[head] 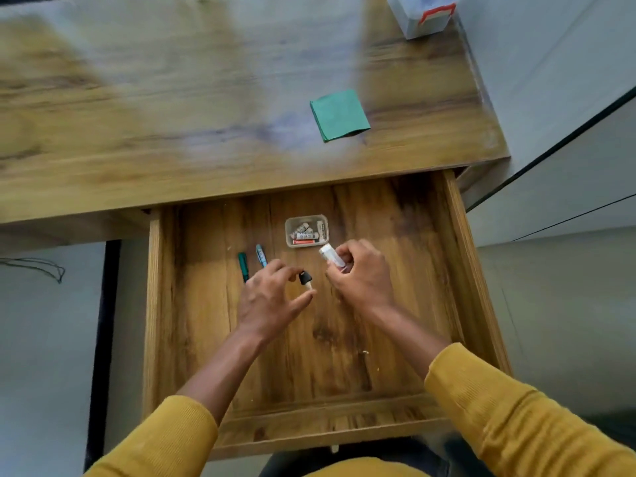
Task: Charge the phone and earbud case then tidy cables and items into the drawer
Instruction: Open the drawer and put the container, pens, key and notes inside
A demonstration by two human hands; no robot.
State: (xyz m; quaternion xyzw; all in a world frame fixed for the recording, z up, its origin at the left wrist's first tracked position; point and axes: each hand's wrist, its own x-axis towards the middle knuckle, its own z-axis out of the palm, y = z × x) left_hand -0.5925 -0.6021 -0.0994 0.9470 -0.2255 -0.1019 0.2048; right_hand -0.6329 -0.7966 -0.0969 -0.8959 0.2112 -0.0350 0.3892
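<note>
The wooden drawer (461, 256) stands pulled out under the desk. Inside it, my right hand (361, 277) grips a small white cylinder-shaped item (329, 256), its capped end pointing up-left. My left hand (272, 297) hovers over the drawer floor with fingers spread and relaxed, its fingertips right beside a small black key-like piece with a pale tip (306, 280). Whether the fingers touch it I cannot tell. Two pens, one green (243, 265) and one blue (261, 255), lie just left of my left hand. No phone, earbud case or cable shows.
A small clear tub of batteries (307, 231) sits at the back of the drawer. A folded green cloth (339, 115) lies on the desk (172, 132). A clear box with a red latch (423, 15) stands at the desk's far right corner. A thin wire (38, 268) lies on the floor at left.
</note>
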